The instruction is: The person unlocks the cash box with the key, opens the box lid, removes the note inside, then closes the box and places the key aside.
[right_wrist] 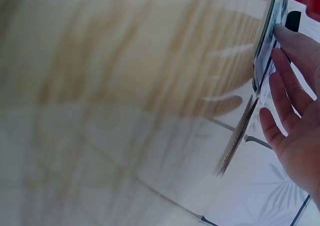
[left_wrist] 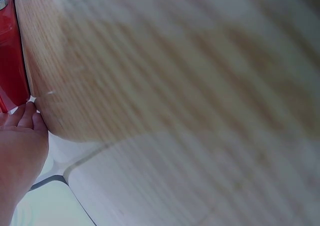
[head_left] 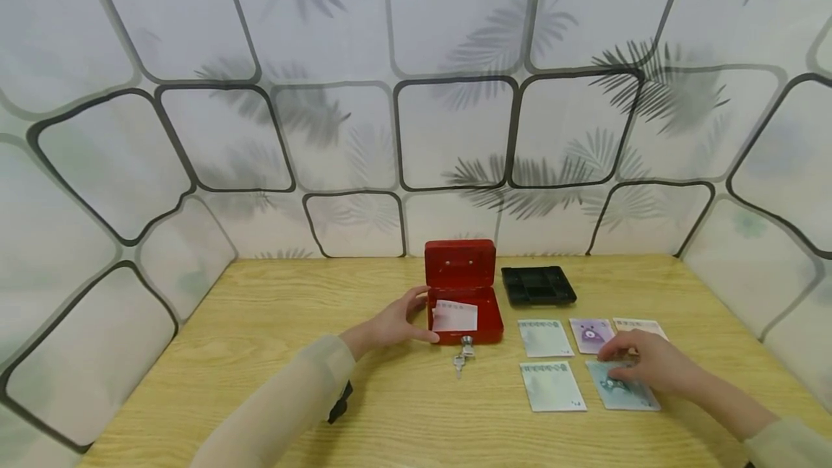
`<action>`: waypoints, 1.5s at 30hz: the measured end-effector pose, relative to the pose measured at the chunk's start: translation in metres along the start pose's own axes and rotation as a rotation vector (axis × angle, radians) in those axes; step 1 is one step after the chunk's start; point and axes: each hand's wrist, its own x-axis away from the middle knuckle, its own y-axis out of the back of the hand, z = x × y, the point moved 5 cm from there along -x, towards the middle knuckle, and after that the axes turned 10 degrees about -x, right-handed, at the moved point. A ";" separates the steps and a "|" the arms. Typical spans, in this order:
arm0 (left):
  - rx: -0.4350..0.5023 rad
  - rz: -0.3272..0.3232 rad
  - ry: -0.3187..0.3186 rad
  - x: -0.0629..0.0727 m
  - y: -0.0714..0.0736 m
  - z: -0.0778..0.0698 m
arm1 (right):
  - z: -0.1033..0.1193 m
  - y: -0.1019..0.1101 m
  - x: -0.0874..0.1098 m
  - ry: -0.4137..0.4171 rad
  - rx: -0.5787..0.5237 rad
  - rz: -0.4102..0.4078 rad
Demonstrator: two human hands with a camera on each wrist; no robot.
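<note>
My left hand (head_left: pixel 390 322), nearer the open red box (head_left: pixel 489 323), is touching its left side, fingers spread rather than clenched, thumb beside the front corner. The box is standing left of my right hand (head_left: pixel 653 363) and farther from me. The teal card (head_left: pixel 629 397) is lying directly beneath that hand's thumb and fingertips, its side edges slanting leftward away from me; those fingers are extending loosely, not clenching.

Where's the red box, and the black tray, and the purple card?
Red box (head_left: pixel 459 275): head view, inside of its open lid.
Black tray (head_left: pixel 538 287): head view, middle of its inside.
Purple card (head_left: pixel 590 336): head view, the printed creature's eye.
</note>
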 end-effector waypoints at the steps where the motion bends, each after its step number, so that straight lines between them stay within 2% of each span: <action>1: -0.002 -0.002 -0.003 0.000 0.000 0.001 | 0.001 0.000 0.000 0.003 0.006 -0.002; 5: 0.001 -0.006 -0.014 0.000 -0.001 0.002 | 0.002 -0.001 0.000 -0.002 0.000 -0.018; 9: -0.003 -0.004 0.000 0.000 0.000 0.002 | 0.007 0.000 -0.004 0.029 -0.027 -0.068; 13: -0.006 -0.005 0.008 0.001 0.001 0.002 | 0.018 0.001 -0.014 0.117 -0.038 -0.116; 19: 0.000 -0.006 -0.007 0.001 0.001 0.002 | 0.041 -0.005 -0.038 0.222 -0.149 -0.079; 22: 0.004 -0.008 -0.008 0.001 0.001 0.003 | 0.054 -0.011 -0.052 0.222 -0.165 -0.059; 28: 0.002 -0.004 -0.003 0.000 0.000 0.003 | 0.076 -0.024 -0.085 0.249 -0.135 -0.071; 33: 0.005 -0.003 -0.005 0.000 0.000 0.002 | 0.090 -0.035 -0.114 0.261 -0.193 -0.063; 39: 0.005 0.003 -0.002 0.000 -0.001 0.002 | 0.102 -0.048 -0.142 0.220 -0.200 -0.056; 45: 0.002 0.007 0.018 0.000 -0.001 0.002 | 0.112 -0.059 -0.160 0.163 -0.184 -0.032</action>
